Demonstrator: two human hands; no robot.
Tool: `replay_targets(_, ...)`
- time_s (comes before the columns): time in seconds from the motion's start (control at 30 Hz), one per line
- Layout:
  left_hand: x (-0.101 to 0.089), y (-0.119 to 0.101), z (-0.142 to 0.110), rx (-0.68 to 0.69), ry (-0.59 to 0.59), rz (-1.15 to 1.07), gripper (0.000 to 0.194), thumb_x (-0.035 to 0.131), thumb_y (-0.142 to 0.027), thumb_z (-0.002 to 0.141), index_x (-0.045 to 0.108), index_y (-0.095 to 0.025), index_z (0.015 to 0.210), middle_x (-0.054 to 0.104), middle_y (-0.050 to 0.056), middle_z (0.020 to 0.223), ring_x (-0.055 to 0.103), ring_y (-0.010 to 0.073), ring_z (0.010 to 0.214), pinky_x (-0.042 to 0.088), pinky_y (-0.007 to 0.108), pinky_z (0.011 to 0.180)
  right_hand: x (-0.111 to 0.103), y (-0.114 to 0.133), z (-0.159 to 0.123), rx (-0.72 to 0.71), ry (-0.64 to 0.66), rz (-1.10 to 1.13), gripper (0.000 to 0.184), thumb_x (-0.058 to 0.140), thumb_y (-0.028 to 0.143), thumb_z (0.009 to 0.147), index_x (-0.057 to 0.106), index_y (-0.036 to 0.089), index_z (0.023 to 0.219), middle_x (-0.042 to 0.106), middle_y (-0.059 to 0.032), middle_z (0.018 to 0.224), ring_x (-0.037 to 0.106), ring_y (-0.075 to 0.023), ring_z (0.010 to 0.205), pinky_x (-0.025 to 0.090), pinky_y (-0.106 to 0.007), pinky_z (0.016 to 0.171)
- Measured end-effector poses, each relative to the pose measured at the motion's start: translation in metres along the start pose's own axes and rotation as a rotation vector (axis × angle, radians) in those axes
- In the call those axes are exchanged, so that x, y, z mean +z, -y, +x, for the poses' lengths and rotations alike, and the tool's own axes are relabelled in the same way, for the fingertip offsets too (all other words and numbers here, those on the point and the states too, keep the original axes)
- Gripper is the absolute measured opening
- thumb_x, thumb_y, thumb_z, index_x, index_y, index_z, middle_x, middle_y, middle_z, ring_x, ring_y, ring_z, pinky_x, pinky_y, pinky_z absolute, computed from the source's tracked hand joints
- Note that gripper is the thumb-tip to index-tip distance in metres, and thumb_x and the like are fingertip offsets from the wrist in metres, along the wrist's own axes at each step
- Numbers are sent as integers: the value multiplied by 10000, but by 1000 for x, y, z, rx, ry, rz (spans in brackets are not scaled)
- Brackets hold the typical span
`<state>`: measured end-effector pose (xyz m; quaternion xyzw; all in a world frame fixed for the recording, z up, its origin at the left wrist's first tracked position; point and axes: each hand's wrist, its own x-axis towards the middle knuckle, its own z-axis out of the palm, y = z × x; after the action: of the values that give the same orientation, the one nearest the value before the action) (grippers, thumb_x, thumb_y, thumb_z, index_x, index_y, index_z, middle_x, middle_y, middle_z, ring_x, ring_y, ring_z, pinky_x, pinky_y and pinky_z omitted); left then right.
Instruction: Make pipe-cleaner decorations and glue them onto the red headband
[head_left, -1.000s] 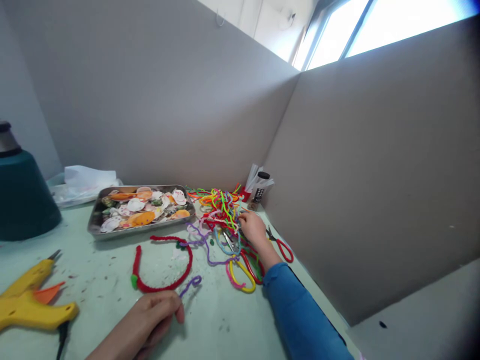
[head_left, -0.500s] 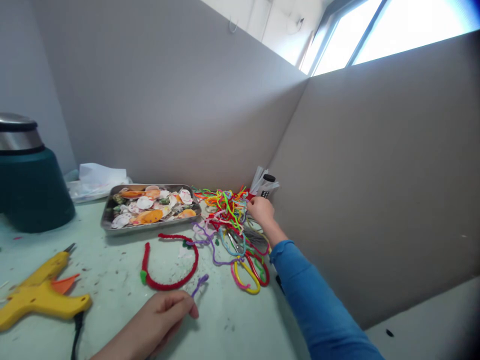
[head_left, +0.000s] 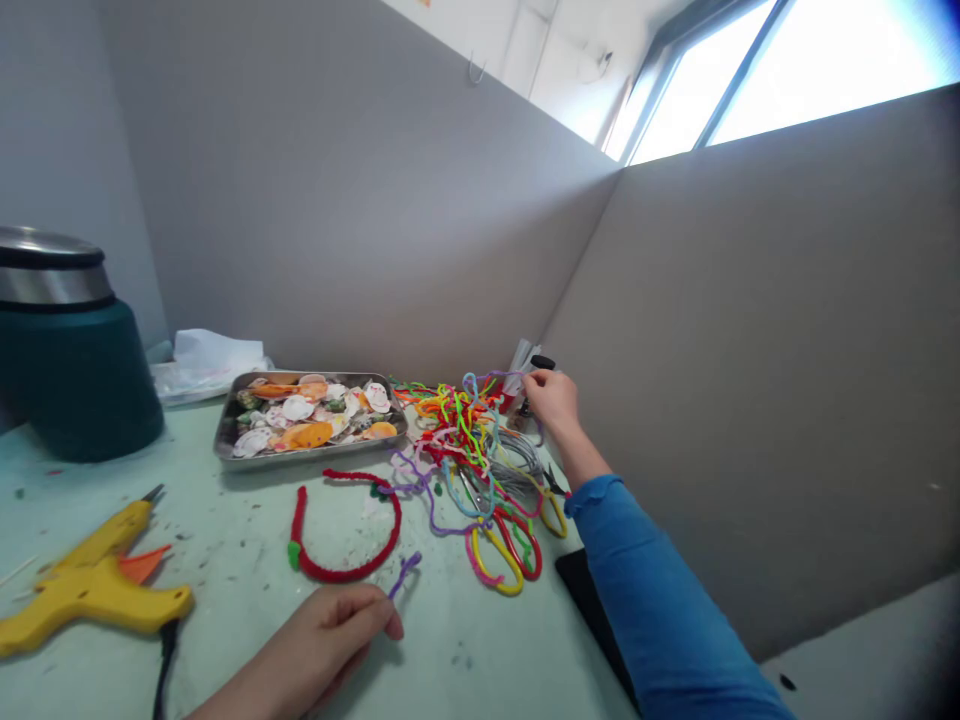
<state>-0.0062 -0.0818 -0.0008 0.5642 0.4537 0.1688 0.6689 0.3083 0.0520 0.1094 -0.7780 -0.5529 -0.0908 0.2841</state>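
Observation:
My left hand (head_left: pixel 352 625) is closed near the front of the table, pinching a short purple pipe cleaner (head_left: pixel 406 570) that sticks up past the fingertips. Over the far right of the heap, my right hand (head_left: pixel 553 400) pinches the end of another purple pipe cleaner (head_left: pixel 491 374), whose strand stretches left to the top of the tangle. Below it lies the heap of colourful pipe cleaners (head_left: pixel 457 430). A red fuzzy headband (head_left: pixel 394 540) with a green band rests flat, just beyond my left hand.
A metal tray (head_left: pixel 262 463) of seashells stands behind the headband. Left are a yellow glue gun (head_left: pixel 97 590) and a dark green flask (head_left: pixel 82 380). Scissors with red and yellow handles (head_left: pixel 517 545) lie under the pipe cleaners. Grey wire (head_left: pixel 521 458) is coiled beside them. Partition walls enclose the back and right.
My right hand has drawn back to the right and slightly up, pulling a purple strand out from the heap. My left hand stays almost still. The view has shifted slightly.

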Motion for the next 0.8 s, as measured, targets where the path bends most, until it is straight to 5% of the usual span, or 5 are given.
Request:
replay_targets(0.27,-2,9,5,24,19,24,581,515,-705,648,640,-150,768,288,-101,371,173,55,308,132,193,323,18,4,-11,-57,228,90,383,488,449,837,685,141,952,709,-70,776,608,-126,559,427,-227,582)
replay_targets(0.43,-2,8,4,34,29,16,545,510,-672,683,638,-150,770,271,-105,374,159,52,315,137,186,319,50,24,-49,-309,473,-109,774,695,526,646,454,197,1304,635,-111,1151,610,-242,985,444,-271,751)
replay_targets(0.53,-1,8,4,43,31,19,528,512,-655,695,637,-148,775,268,-106,382,167,51,317,140,181,319,67,35,-64,-302,457,-228,675,724,406,644,502,197,1247,671,-121,1058,619,-260,956,434,-287,742)
replay_targets(0.63,-2,10,5,44,30,35,548,499,-668,693,636,-146,783,274,-105,372,172,53,309,136,186,316,68,37,-55,-244,364,-233,239,556,256,783,652,163,981,696,-130,925,638,-236,861,416,-275,703)
replay_targets(0.8,-2,13,8,41,54,49,562,490,-684,677,616,-145,778,288,-106,351,190,56,297,121,192,317,42,20,-11,-133,134,-176,281,410,239,831,664,137,896,694,-117,878,620,-211,787,378,-255,623)
